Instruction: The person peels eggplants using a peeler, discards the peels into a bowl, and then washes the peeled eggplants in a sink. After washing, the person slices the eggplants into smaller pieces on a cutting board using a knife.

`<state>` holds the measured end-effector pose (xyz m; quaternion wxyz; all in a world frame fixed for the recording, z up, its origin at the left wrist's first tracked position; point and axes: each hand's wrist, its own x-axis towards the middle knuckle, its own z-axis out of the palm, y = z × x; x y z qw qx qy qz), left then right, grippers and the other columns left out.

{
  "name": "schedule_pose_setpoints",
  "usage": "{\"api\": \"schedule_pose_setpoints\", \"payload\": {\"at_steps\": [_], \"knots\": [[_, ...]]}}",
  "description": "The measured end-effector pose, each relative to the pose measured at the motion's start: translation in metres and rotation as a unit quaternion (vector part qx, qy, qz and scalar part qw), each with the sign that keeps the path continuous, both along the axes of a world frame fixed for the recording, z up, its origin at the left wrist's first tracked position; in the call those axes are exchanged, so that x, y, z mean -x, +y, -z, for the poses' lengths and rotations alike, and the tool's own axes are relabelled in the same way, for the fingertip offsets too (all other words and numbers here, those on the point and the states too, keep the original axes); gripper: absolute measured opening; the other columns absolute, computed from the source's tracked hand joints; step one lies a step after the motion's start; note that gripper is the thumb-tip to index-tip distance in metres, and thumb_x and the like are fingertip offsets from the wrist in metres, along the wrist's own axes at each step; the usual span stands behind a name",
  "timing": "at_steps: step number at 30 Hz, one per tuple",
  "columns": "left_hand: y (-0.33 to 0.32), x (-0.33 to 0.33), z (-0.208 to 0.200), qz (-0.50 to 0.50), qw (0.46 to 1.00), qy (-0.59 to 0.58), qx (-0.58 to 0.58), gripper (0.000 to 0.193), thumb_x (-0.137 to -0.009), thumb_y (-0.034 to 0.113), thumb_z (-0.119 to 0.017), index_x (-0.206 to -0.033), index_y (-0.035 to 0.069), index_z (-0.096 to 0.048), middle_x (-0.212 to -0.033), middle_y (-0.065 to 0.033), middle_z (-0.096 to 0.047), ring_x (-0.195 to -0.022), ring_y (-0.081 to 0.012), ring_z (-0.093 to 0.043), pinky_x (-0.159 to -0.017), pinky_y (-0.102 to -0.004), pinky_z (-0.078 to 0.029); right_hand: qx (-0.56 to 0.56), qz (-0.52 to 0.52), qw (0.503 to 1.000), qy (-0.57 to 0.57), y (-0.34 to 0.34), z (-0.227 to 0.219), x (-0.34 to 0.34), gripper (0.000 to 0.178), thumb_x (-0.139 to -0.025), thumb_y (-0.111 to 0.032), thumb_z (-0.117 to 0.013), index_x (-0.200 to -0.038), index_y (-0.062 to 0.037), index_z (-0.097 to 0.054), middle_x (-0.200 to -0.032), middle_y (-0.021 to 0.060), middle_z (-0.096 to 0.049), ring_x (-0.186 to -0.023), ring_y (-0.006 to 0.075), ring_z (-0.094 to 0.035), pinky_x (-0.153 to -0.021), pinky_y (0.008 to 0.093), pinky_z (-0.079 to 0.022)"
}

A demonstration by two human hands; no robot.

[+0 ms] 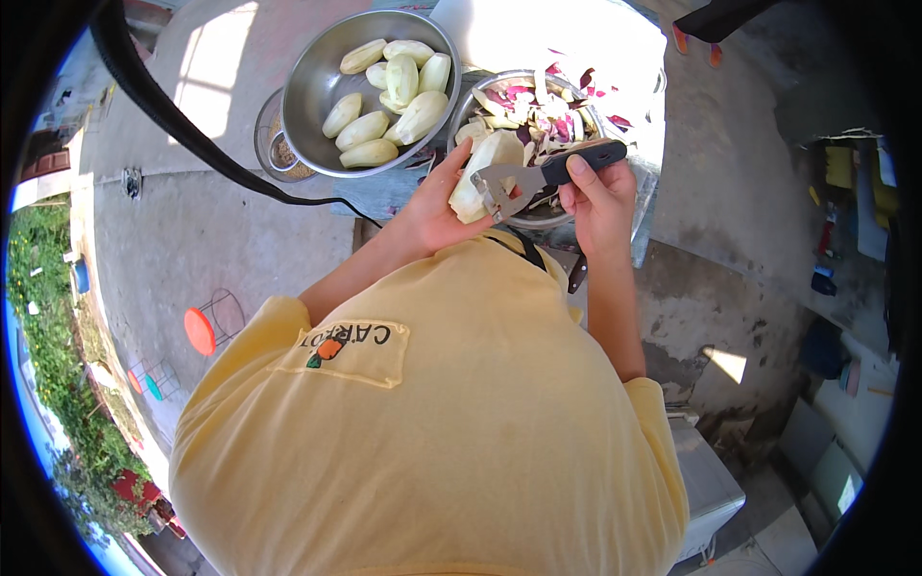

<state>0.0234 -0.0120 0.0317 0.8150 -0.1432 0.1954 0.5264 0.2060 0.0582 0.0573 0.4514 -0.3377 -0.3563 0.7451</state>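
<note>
My left hand (437,205) holds a peeled, pale sweet potato (500,154), its fingers wrapped round the left side. In my right hand (605,200) is a peeler (556,170) with a dark handle and a wide metal head, gripped with the thumb along the handle. The peeler's head lies against or just over the sweet potato; I cannot tell whether the blade touches. Beneath both hands stands a metal bowl (588,108) of purple-red and pale peelings (523,104). To its left, a larger steel bowl (305,106) contains several peeled sweet potatoes (402,79).
Both bowls stand on a worn bluish table (645,216), its far part brightly sunlit, with scattered peel scraps (619,122). A strainer (271,144) shows beside the large bowl. A knife handle (577,275) lies near my right forearm. A red-topped stool (200,331) stands at the left.
</note>
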Motion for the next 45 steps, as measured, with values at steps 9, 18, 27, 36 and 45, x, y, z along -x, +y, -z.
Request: {"api": "schedule_pose_setpoints", "payload": {"at_steps": [9,18,27,36,45], "knots": [[-0.008,0.009,0.002,0.087,0.996,0.025,0.003,0.045,-0.097,0.044,-0.039,-0.119,0.007,-0.051,-0.1,-0.0125,-0.06,-0.085,-0.0253,-0.056,-0.069,-0.0368,-0.047,-0.083,0.119,0.985,-0.092,0.038,0.015,-0.027,0.014,-0.083,-0.006,-0.067,-0.089,-0.0006,-0.055,-0.074,0.0062,-0.06,-0.05,0.0104,-0.05,-0.043,0.0226,-0.036],[-0.014,0.003,-0.016,0.033,0.825,0.545,-0.147,0.031,-0.099,0.032,-0.037,-0.113,0.009,-0.051,-0.085,-0.0035,-0.056,-0.065,-0.01,-0.052,-0.05,-0.0248,-0.041,-0.018,0.027,0.998,-0.06,-0.003,-0.01,0.021,0.019,-0.08,-0.008,-0.07,-0.088,-0.0011,-0.054,-0.074,0.007,-0.06,-0.047,0.0122,-0.052,-0.04,0.0237,-0.037],[-0.02,0.016,-0.008,0.012,0.814,0.577,-0.063,0.031,-0.098,0.033,-0.039,-0.112,0.009,-0.053,-0.081,-0.0035,-0.057,-0.056,-0.01,-0.05,-0.046,-0.0247,-0.042,-0.027,0.137,0.988,-0.063,0.04,0.035,-0.016,0.015,-0.082,-0.006,-0.067,-0.089,-0.0006,-0.055,-0.072,0.0065,-0.06,-0.053,0.0124,-0.054,-0.044,0.0243,-0.039],[0.014,0.077,0.045,-0.19,0.695,0.689,-0.083,0.029,-0.096,0.025,-0.051,-0.114,0.002,-0.052,-0.096,-0.005,-0.06,-0.084,-0.0084,-0.054,-0.073,-0.0244,-0.045,-0.219,0.217,0.931,-0.194,0.03,0.048,-0.008,0.016,-0.087,-0.008,-0.062,-0.1,0.0015,-0.058,-0.081,0.0069,-0.062,-0.059,0.0109,-0.057,-0.052,0.0226,-0.044],[0.019,0.143,0.096,-0.109,0.336,0.934,-0.062,0.027,-0.086,0.016,-0.06,-0.109,0.002,-0.057,-0.103,-0.0143,-0.062,-0.093,-0.0242,-0.06,-0.083,-0.034,-0.047,-0.034,0.275,0.953,-0.12,0.03,0.104,-0.041,0.017,-0.088,-0.01,-0.06,-0.099,0.0036,-0.06,-0.078,0.0103,-0.064,-0.063,0.0176,-0.064,-0.057,0.026,-0.051]]}}
